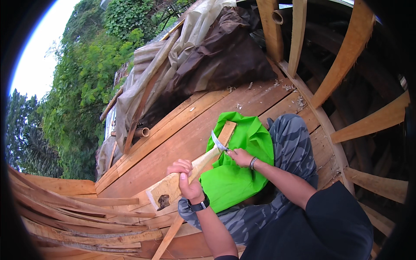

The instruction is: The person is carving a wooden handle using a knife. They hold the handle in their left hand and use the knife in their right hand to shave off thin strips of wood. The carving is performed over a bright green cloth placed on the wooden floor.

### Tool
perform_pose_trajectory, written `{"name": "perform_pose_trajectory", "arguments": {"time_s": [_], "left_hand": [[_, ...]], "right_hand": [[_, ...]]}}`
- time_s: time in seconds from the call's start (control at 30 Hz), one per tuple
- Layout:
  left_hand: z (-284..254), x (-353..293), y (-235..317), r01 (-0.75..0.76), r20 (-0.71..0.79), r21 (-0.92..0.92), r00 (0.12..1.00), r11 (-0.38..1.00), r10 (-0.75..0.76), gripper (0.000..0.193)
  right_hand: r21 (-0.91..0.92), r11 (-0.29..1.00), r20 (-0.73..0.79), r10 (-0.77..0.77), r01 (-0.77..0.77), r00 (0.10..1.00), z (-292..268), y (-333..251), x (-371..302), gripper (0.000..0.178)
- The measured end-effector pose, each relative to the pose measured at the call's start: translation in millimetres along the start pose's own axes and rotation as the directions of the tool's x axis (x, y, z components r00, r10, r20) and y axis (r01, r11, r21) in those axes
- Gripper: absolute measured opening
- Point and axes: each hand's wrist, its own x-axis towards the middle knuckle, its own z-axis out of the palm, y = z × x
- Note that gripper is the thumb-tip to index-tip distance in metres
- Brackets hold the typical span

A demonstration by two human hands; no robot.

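My left hand [187,181] is closed around a pale, roughly carved piece of wood [164,190], near its thick end with a dark knot. From there the wood tapers away toward my lap. In my closed right hand [241,157] is a knife with a short curved blade [217,141]; the blade sits at the narrow end of the wood. Beneath them a bright green cloth [238,182] covers part of my legs. A flat wooden strip [227,130] lies on the cloth, under the carved piece.
Wooden planks [169,143] form the floor, with wood shavings [299,100] at the far right. Upright slats [342,56] line the right side. Long thin strips [86,212] are piled at the left. A brown tarp [221,56] lies at the back, near a bamboo pole end [142,132].
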Motion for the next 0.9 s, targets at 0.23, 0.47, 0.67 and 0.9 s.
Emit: {"name": "perform_pose_trajectory", "arguments": {"time_s": [0.23,0.47,0.67,0.9], "left_hand": [[3,-5,2,-0.036,0.032,0.051,0.999,0.998,0.035,0.013],[-6,-6,1,-0.026,0.014,0.031,1.0,0.999,0.026,0.013],[0,-6,1,-0.003,0.031,-0.004,1.0,1.0,0.003,0.014],[-2,-8,8,-0.005,0.07,0.027,0.998,1.0,0.003,0.014]], "right_hand": [[-0.255,0.959,-0.067,-0.144,0.123,0.987,11,-14,-37,0.035],[-0.301,0.913,-0.051,-0.303,0.275,0.952,-11,-65,-66,0.028],[-0.329,0.935,-0.083,-0.171,0.135,0.982,-1,-13,-41,0.023],[-0.312,0.936,-0.11,-0.209,0.166,0.972,1,-26,-44,0.024]]}}
